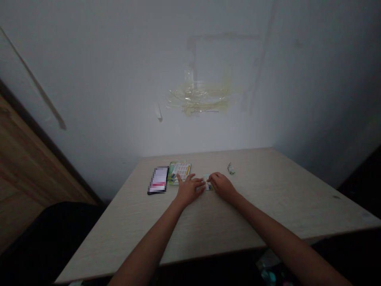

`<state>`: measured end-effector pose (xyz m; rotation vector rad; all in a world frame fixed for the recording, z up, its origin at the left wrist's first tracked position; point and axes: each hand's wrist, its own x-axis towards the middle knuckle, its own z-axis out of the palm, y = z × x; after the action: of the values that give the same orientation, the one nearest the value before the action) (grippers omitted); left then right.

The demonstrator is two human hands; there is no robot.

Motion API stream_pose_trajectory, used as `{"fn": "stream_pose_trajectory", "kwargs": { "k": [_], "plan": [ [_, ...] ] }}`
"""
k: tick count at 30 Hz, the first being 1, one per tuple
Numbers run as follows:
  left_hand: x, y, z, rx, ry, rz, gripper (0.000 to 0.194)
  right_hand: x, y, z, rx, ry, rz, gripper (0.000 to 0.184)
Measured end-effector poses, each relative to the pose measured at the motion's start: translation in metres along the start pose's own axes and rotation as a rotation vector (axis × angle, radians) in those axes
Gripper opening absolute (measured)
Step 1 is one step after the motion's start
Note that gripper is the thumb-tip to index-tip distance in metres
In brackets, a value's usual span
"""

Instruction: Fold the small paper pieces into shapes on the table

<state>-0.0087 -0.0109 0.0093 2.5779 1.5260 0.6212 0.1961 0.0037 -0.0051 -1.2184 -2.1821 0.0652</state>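
Observation:
A small, light printed piece of paper or card [207, 183] lies on the table between my hands; its exact kind is too small to tell. My left hand [189, 190] rests with fingers spread, its fingertips touching the left edge of this piece. On the other side, the fingers of my right hand [222, 186] are pinched together at its right edge and cover part of it. Just beyond my left fingers is a green and white printed packet or stack of sheets [180, 171]. A phone [158, 180] with a lit, blurred-out screen lies left of that.
The pale wooden table [232, 226] stands against a white wall [125, 79] with peeling clear tape [196, 99]. A crumpled scrap [231, 169] sits beyond my right hand. Dark, unclear objects are below the front edge, and a wooden panel [26, 159] is at the left.

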Motion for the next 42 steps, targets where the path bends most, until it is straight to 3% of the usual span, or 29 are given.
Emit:
{"fn": "stream_pose_trajectory", "kwargs": {
  "k": [5,17,33,42],
  "plan": [
    [-0.003,0.004,-0.001,-0.041,0.025,0.027,0.026,-0.005,-0.002,-0.007,0.082,-0.008,-0.093,0.017],
    [-0.003,0.004,-0.002,-0.042,0.027,0.032,0.024,0.003,0.003,0.001,-0.038,-0.007,0.081,0.016],
    [-0.003,0.008,-0.004,-0.041,0.027,0.036,0.023,0.003,0.003,0.004,-0.057,-0.036,0.078,0.026],
    [-0.003,0.006,-0.002,-0.022,0.029,-0.019,0.023,-0.001,0.008,0.003,0.055,-0.025,0.027,0.027]
  ]
}}
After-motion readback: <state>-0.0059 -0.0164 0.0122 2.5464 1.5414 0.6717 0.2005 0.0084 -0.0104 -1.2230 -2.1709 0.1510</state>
